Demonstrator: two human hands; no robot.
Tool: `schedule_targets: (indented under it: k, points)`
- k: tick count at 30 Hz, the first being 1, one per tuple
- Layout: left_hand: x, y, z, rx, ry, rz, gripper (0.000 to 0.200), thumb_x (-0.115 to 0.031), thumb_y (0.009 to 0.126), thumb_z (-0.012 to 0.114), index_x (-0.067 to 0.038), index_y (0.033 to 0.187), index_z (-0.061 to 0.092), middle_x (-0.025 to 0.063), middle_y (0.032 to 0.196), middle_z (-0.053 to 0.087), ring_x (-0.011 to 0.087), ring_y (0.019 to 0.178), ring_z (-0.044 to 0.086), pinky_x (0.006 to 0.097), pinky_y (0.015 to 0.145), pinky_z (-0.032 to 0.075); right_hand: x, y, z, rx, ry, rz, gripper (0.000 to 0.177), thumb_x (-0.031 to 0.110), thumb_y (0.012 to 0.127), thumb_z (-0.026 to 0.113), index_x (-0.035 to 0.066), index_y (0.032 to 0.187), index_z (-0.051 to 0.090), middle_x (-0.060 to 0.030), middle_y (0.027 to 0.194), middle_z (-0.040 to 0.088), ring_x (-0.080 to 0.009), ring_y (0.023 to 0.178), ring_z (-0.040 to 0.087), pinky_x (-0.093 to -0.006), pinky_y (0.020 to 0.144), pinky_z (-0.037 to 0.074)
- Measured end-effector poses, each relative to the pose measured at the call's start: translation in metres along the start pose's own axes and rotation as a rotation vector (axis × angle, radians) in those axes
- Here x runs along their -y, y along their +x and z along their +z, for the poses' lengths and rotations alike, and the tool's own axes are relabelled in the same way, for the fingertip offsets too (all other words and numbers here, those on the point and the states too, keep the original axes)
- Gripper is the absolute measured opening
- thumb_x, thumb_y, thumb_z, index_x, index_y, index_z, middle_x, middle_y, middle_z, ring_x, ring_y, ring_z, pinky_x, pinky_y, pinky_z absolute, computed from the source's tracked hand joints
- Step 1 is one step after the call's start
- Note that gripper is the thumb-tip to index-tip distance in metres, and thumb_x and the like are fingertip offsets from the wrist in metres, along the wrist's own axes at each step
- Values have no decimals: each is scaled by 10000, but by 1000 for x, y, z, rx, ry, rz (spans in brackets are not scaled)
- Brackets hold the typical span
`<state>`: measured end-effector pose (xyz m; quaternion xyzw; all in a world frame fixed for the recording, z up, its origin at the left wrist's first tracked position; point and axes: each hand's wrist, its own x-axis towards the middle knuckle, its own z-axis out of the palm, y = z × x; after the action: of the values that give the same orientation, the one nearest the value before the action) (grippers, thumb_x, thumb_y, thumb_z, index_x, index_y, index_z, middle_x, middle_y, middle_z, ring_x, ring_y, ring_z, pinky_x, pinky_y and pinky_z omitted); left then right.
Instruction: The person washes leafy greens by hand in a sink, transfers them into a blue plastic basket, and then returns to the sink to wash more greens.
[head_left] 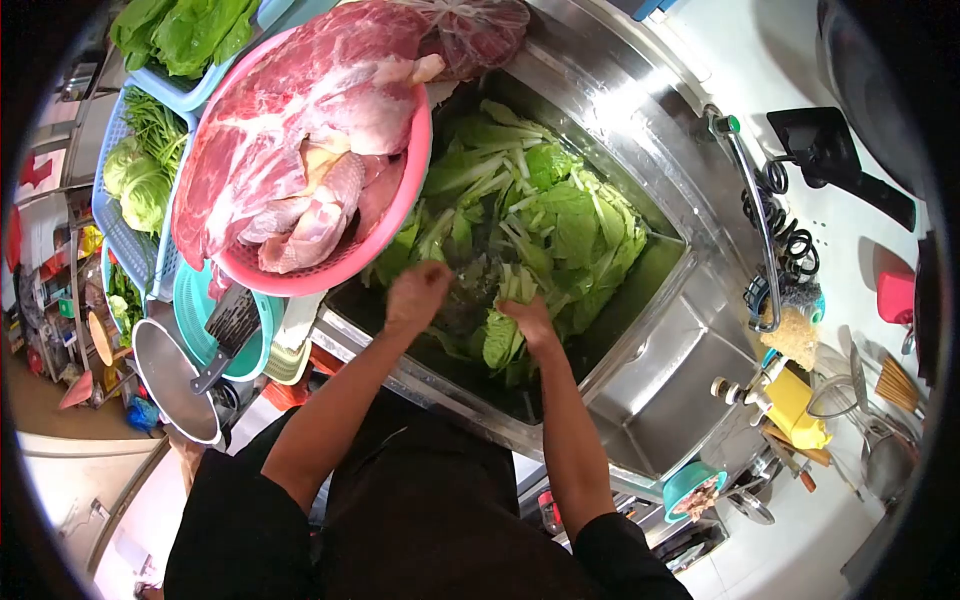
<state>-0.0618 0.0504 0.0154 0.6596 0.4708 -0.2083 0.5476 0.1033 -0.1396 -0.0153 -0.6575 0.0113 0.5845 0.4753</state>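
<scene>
Leafy greens lie in water in the deep steel sink basin, filling most of it. My right hand grips a bunch of these leaves near the front of the basin, the leaves hanging down from the fingers. To its left, my left hand is held over the near left part of the basin with its fingers curled closed. Whatever it may hold is hidden. Bubbly, stirred water shows between the two hands.
A pink basket of raw meat stands at the sink's left rim. Below it are a teal colander, a cleaver and a metal pot. A second steel basin and a faucet are on the right.
</scene>
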Motion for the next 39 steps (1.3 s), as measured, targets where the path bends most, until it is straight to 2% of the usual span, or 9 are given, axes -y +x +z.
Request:
schedule_targets:
  k: [5,8,14,21,24,27,30,35,39]
  points:
    - [11,9,0,-704,401,201,296,-276,810,736,-124,1014,586,126,902,659,323,870,663,467,757,533,11,-8,-16,-19,-174,54,438,134,728,765,26,1120,601,-32,942,633,-171,847,600,-333,774,474]
    - [22,18,-6,-595,520,99,274,-254,825,723,-133,1020,573,104,890,670,324,846,669,464,724,534,16,-9,-22,46,-304,70,477,132,721,763,19,1154,598,-37,965,647,-163,869,607,-326,792,477]
    - [-2,-22,-1,-546,66,305,226,-225,849,699,-88,1013,626,123,847,688,301,758,681,423,722,535,54,-35,0,245,-48,0,482,107,741,764,20,1188,604,-35,1049,669,-157,918,619,-315,834,486]
    - [-32,-11,37,159,-858,47,306,-236,941,615,32,1085,639,84,949,703,154,774,667,286,704,541,26,-17,12,57,71,83,443,94,744,740,21,1159,604,-54,1004,652,-180,912,621,-341,827,489]
    - [29,24,39,-39,-659,-221,484,-341,931,648,34,1233,591,140,1106,665,216,949,665,332,799,536,13,-19,-19,-63,-76,123,448,121,733,729,24,1152,602,-60,969,642,-192,873,622,-354,796,490]
    - [15,13,46,-109,177,-221,569,-394,850,692,34,1214,605,215,1064,668,285,888,666,404,773,542,47,-51,-24,27,-59,44,446,150,732,735,18,1141,613,-62,955,647,-198,824,624,-352,771,482]
    - [46,52,90,10,2,-55,622,-420,805,709,18,1233,601,239,1084,661,343,916,654,449,789,527,42,-51,-30,11,-120,137,417,163,726,761,10,1096,646,-61,925,663,-199,816,627,-344,774,478]
    - [57,75,117,-15,-296,-222,525,-282,854,690,-31,1298,564,147,1002,674,259,874,663,392,708,518,31,-42,-29,-62,-175,135,348,138,735,768,4,1042,678,-60,885,679,-191,813,633,-345,753,487]
    - [-6,35,69,120,-669,-31,435,-151,921,603,-50,1338,531,56,957,663,192,830,659,357,668,502,25,-36,-30,-95,-31,110,350,92,748,750,8,1078,669,-65,922,683,-188,812,635,-345,753,492]
